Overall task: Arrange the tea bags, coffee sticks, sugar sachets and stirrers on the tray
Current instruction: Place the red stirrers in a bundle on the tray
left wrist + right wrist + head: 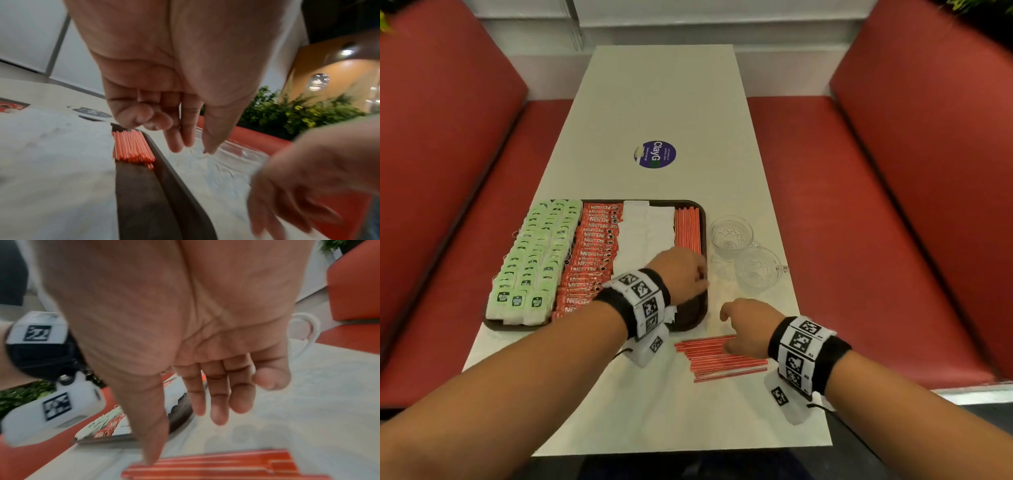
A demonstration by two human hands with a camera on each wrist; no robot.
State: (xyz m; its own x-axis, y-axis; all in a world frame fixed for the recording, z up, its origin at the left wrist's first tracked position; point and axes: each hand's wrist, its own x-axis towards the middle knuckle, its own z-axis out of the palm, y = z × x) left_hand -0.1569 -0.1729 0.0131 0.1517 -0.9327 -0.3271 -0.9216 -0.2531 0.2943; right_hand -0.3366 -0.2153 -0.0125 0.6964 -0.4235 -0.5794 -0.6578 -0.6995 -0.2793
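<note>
Two red benches (458,178) flanked your white table (664,102). Your hands, left (683,274) and right (748,325), were relaxed, holding nothing. Stirrers (717,358) lay lower centre, beside the tray (693,323).

Booth seating, white table, pale wall behind.

Long white table (664,102) runs away from the viewer between two red padded benches: left bench (448,164) and right bench (893,178), each with seat and tall backrest. Round purple sticker (655,155) sits mid-table. Far end meets a white panelled wall (688,20) with a grey vertical strip. Green leafy plants (298,112) stand behind the bench back, seen from the left wrist view. Beyond them, an orange wall (339,78) with a lit lamp (347,52) high up; warm light there, cooler light over the table.
</note>
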